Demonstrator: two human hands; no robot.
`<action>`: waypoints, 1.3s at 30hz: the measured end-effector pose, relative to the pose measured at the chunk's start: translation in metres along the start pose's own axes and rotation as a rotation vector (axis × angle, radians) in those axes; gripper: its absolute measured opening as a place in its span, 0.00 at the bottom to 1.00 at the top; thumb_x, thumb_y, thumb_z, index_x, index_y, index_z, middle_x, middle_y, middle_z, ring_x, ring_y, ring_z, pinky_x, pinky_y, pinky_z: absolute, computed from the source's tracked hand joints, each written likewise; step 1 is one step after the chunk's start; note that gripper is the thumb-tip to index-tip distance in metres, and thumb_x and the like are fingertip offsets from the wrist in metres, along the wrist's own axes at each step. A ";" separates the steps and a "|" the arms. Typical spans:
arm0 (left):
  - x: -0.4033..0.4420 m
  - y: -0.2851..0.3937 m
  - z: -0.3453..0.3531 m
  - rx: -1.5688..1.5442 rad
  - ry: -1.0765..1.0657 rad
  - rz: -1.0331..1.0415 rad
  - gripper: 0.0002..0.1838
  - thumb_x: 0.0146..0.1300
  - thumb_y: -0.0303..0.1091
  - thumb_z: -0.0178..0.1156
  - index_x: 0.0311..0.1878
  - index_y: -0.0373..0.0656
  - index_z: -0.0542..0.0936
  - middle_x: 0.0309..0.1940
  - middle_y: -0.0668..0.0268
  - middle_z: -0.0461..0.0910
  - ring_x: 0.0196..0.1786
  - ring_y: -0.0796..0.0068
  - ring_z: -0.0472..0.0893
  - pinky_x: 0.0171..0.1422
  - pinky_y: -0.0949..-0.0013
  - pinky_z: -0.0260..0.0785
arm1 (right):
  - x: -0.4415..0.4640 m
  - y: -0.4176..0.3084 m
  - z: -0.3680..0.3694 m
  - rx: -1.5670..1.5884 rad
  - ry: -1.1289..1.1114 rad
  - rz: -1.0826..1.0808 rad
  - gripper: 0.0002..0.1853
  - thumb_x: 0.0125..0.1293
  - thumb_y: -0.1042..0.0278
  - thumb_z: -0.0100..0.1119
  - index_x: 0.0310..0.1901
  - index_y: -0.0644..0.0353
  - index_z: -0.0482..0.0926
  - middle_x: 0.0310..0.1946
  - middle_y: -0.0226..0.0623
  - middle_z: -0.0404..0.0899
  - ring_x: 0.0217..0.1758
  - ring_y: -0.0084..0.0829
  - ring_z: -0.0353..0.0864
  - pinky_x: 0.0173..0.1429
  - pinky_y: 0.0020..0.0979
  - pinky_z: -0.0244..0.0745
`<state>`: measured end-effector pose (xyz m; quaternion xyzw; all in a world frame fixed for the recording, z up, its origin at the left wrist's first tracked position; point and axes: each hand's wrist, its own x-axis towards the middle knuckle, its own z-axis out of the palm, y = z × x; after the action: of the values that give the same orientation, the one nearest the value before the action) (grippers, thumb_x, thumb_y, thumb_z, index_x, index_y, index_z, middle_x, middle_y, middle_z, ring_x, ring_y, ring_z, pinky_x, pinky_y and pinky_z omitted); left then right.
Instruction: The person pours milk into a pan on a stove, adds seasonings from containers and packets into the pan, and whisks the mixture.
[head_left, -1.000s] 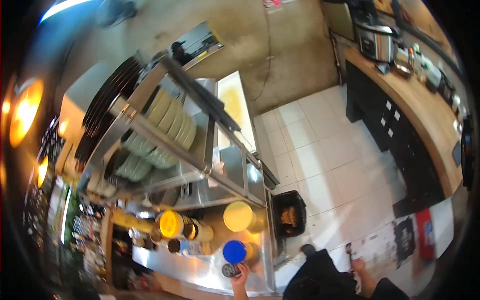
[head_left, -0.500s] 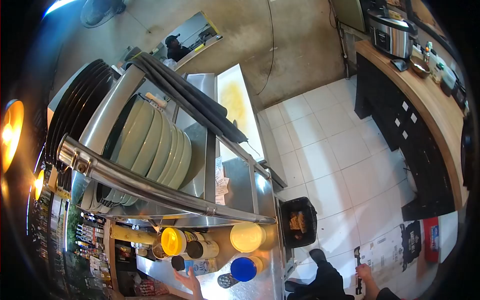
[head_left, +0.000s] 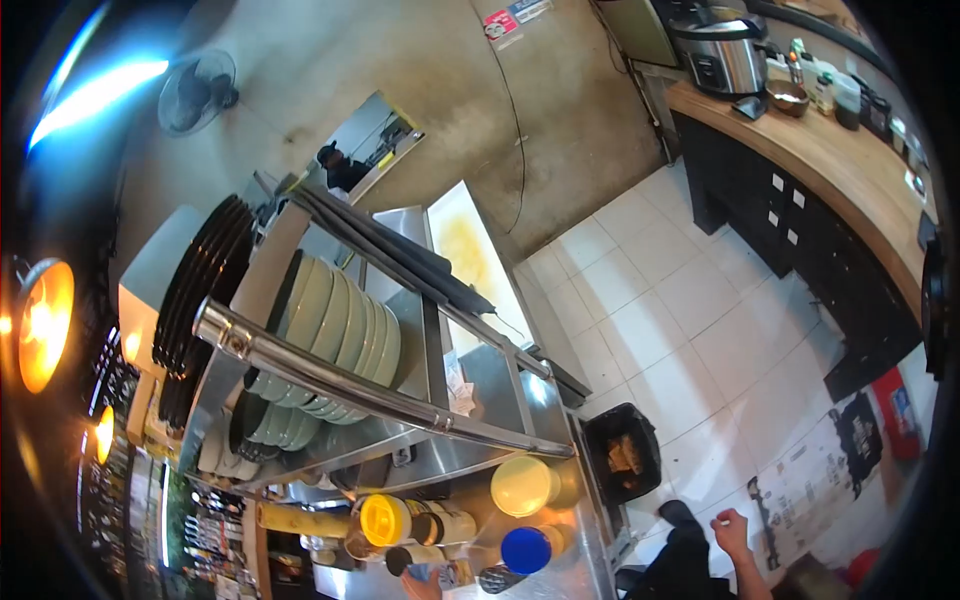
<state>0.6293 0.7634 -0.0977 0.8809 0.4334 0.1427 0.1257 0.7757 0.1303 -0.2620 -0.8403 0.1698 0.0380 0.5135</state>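
At the bottom edge, my left hand (head_left: 422, 586) is at a black-capped container (head_left: 400, 559) with a blue-and-white label, its fingers closed against the side. Part of that hand is cut off by the frame. Close by on the steel counter stand a yellow-lidded jar (head_left: 386, 519), a dark-lidded jar (head_left: 430, 528), a pale yellow-lidded tub (head_left: 521, 486) and a blue-lidded jar (head_left: 527, 550). My right hand (head_left: 731, 530) hangs over the floor beside my legs, fingers curled, and nothing shows in it.
A steel shelf rail (head_left: 330, 385) runs above the counter, with stacked pale green bowls (head_left: 345, 325) and black plates (head_left: 205, 285) behind it. A black bin (head_left: 622, 455) stands on the tiled floor. A wooden counter (head_left: 800, 145) with a cooker (head_left: 722, 55) is at right. Beyond the wall opening is a person (head_left: 343, 168).
The view has tilted, and the shelf and jars sit lower and further right. My left hand, spread before, has reached the black-capped container. My right hand remains beside my legs.
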 end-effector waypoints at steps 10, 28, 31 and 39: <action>-0.054 0.261 -0.255 -0.105 -0.287 -0.251 0.31 0.47 0.35 0.76 0.52 0.38 0.73 0.37 0.55 0.81 0.37 0.61 0.81 0.41 0.61 0.74 | -0.046 -0.325 0.154 0.437 -1.191 -0.841 0.44 0.48 0.44 0.75 0.63 0.63 0.69 0.55 0.43 0.75 0.62 0.40 0.72 0.68 0.36 0.64; -0.147 0.357 -0.181 -0.031 -0.186 0.727 0.28 0.46 0.36 0.76 0.51 0.42 0.79 0.38 0.56 0.81 0.40 0.56 0.81 0.43 0.61 0.73 | -0.050 -0.335 0.110 0.495 -1.038 -1.106 0.40 0.46 0.50 0.76 0.57 0.64 0.70 0.53 0.49 0.74 0.58 0.49 0.72 0.61 0.44 0.67; -0.140 0.357 -0.150 -0.047 -0.185 0.809 0.30 0.47 0.38 0.76 0.53 0.41 0.77 0.42 0.54 0.81 0.44 0.54 0.80 0.46 0.59 0.73 | -0.040 -0.331 0.093 0.431 -1.157 -0.981 0.37 0.46 0.53 0.76 0.55 0.62 0.70 0.53 0.48 0.75 0.57 0.49 0.74 0.60 0.41 0.68; -0.112 0.294 -0.137 -0.035 -0.488 0.899 0.28 0.49 0.45 0.72 0.50 0.41 0.78 0.49 0.52 0.77 0.46 0.48 0.79 0.51 0.58 0.75 | -0.035 -0.323 0.065 0.198 -1.073 -0.952 0.37 0.45 0.51 0.76 0.54 0.59 0.71 0.46 0.49 0.78 0.50 0.50 0.78 0.52 0.41 0.73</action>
<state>0.7279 0.5128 0.1152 0.9857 -0.0328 -0.0199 0.1642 0.8546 0.3303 -0.0092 -0.6381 -0.4873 0.2021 0.5608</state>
